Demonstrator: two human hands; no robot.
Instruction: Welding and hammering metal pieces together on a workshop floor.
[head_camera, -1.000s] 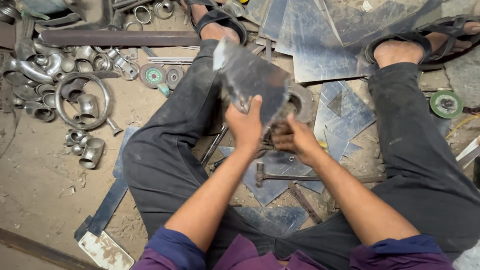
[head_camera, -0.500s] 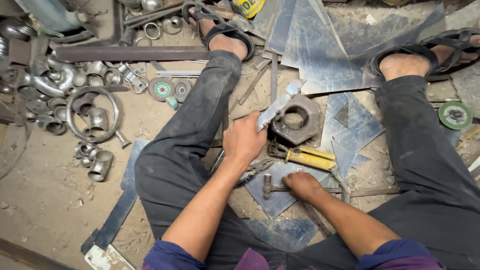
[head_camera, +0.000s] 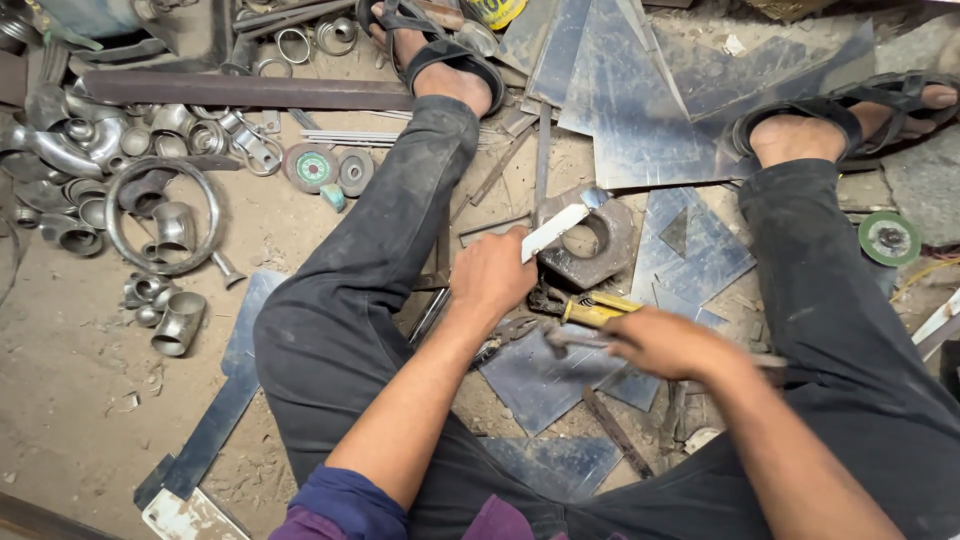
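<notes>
Floor stock, viewed from above, seated position, legs apart.

1. Left hand (head_camera: 490, 280): your fingers are closed around the near end of a small bright metal strip (head_camera: 558, 230), flat and narrow, its far end laid across the heavy ring block (head_camera: 590, 242).

2. Heavy ring block: thick, dull grey, roughly hexagonal with a round hole through the centre; rests on the floor between your knees, beside the sheet offcuts (head_camera: 690, 250).

3. Right hand (head_camera: 665, 345): your fingers are wrapped round the handle of a hammer (head_camera: 570, 340), its head pointing left, low over the floor. Blurred; grip looks full.

4. Yellow-handled tool (head_camera: 600, 308): lies on the floor just beside the right hand and just below the block. Kind cannot be told.

5. Sheet offcuts: thin, bluish, angular plates, scratched and dusty, spread between and beyond your feet.

6. Pipe fittings (head_camera: 175, 322): elbows, tees and short sleeves in polished steel, heaped to your left with a large steel ring (head_camera: 165, 215).

7. Grinding discs (head_camera: 312, 167): round and worn, near your left sandal; another green one lies far right.

Step in hand, as judged: the strip is positioned on the block as an anvil, hammer ready. A strike would call for your left hand to keep the strip steady over the hole and your fingers clear of the hammer's path.
</notes>
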